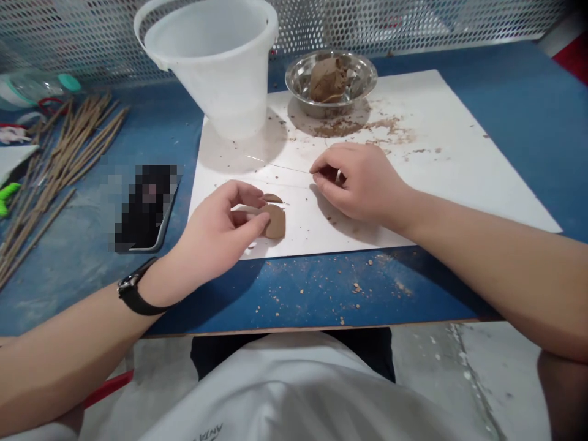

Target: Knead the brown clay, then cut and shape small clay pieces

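One clay block (277, 223) | part-hidden by left hand (220, 226) | thin strand (288, 167) (faint)

The single view looks from head height, facing forward and down. The tabletop (487, 92) lies near below.

White bucket (234, 86): upright, far side, left of centre.
Phone (147, 208): flat on the blue desk (491, 79), left.
Brown sticks (67, 147): loose pile, left of phone.
Clear bottle (39, 90): far left, on its side.
Perforated panel (312, 24): along the far edge.
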Available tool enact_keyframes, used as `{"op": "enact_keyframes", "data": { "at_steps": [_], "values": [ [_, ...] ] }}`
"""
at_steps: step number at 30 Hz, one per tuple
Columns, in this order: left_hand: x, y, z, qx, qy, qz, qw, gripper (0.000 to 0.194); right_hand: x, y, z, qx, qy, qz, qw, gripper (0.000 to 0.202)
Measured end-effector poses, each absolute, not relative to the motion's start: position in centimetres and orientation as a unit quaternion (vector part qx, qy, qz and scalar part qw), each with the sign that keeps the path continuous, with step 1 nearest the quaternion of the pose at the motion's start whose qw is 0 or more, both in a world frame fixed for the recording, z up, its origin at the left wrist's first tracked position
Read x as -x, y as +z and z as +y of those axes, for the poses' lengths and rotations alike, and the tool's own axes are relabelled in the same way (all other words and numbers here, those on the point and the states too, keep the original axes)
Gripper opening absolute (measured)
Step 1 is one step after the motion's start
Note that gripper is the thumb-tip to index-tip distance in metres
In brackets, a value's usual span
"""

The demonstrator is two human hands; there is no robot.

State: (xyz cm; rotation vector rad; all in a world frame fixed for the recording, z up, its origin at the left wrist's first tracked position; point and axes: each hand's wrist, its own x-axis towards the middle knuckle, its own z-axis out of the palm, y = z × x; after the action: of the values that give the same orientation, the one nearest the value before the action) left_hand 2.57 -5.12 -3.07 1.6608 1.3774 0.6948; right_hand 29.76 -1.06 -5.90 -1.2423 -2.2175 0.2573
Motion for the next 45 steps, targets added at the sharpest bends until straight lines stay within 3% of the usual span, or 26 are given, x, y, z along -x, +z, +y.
{"op": "enact_keyframes", "data": {
  "at_steps": [8, 20, 22, 24, 26, 28, 30, 35, 45],
  "values": [
    [-0.8, -2.9, -5.4, -0.865, 0.200, 0.434, 0.149, 0.007, -29.9, -6.1, -0.9, 0.432, 0.096, -0.850, 0.286, 0.011],
    [-0.5, -2.6, -7.0, -0.956, 0.050, 0.280, 0.075, 0.070, -29.9, -6.1, -1.0, 0.407, 0.082, -0.862, 0.291, 0.009],
    [-0.3, -2.3, -6.9, -0.956, 0.079, 0.271, 0.078, 0.065, -29.9, -6.0, -1.1, 0.418, 0.080, -0.859, 0.284, 0.011],
    [-0.1, -1.8, -6.6, -0.947, 0.146, 0.276, 0.071, 0.047, -29.8, -5.9, -1.4, 0.413, 0.076, -0.863, 0.281, 0.013],
    [0.2, -1.4, -6.2, -0.925, 0.217, 0.309, 0.037, 0.028, -29.6, -5.8, -1.8, 0.389, 0.075, -0.876, 0.275, 0.015],
    [0.7, -1.2, -5.6, -0.903, 0.247, 0.351, -0.008, 0.021, -29.3, -5.7, -2.4, 0.359, 0.080, -0.890, 0.267, 0.018],
    [1.2, -1.3, -4.9, -0.903, 0.225, 0.366, -0.022, 0.021, -28.8, -5.7, -3.1, 0.335, 0.084, -0.900, 0.266, 0.020],
    [1.9, -2.1, -3.6, -0.931, 0.134, 0.335, 0.061, 0.027, -28.0, -5.5, -4.1, 0.324, 0.084, -0.905, 0.262, 0.020],
    [2.2, -2.2, -3.4, -0.927, 0.114, 0.353, 0.061, 0.028, -28.2, -6.2, -3.3, 0.301, 0.072, -0.916, 0.257, 0.023]
  ]
}}
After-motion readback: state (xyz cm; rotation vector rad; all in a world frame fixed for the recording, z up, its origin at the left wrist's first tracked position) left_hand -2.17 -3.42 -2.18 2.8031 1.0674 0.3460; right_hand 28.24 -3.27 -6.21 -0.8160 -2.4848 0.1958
